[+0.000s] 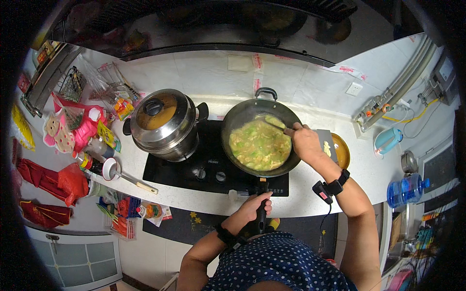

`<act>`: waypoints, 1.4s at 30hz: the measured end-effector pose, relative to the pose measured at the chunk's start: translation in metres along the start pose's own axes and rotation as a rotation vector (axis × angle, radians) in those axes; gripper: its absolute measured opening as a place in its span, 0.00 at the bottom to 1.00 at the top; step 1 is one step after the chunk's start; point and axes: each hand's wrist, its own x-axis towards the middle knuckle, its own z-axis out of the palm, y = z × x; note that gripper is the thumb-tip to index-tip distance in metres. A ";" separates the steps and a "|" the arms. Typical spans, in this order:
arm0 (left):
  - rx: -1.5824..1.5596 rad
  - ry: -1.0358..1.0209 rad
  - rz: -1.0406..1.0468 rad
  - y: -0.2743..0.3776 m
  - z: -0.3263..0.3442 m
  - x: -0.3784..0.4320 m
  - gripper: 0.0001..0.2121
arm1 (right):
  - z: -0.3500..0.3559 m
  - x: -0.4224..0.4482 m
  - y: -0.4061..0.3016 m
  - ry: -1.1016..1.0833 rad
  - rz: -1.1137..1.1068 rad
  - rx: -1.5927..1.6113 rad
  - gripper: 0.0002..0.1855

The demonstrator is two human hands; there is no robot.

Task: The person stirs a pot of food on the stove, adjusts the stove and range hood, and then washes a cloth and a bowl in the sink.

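Observation:
A dark wok (233, 120) sits on the right side of a black Haier gas hob (207, 185). Pale green vegetable pieces and egg-like shreds in a yellowish broth (260, 145) fill its bottom. My left hand (256, 207) is wrapped around the wok's long black handle (261, 220). Over the wok's right rim, my right hand (305, 142) grips a thin dark cooking utensil (273, 125). The utensil's lower end dips into the food near the far side, so its shape is hidden.
Left of the wok stands a lidded steel steamer pot (164, 123). A long-handled white ladle or small pan (113, 170) lies at the counter's left front. Behind my right forearm are a grey board (326, 140) with pale slices and an amber plate (341, 150). The range hood (218, 32) hangs above.

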 end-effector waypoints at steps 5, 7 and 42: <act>0.024 -0.010 0.000 -0.001 0.003 0.002 0.10 | 0.021 -0.003 0.021 0.081 0.064 0.025 0.20; 0.019 -0.004 0.000 -0.002 0.002 0.002 0.10 | 0.023 -0.012 0.021 -0.021 0.023 0.004 0.17; 0.054 -0.084 -0.050 0.008 -0.008 -0.001 0.08 | -0.004 -0.112 -0.017 0.011 0.295 0.509 0.17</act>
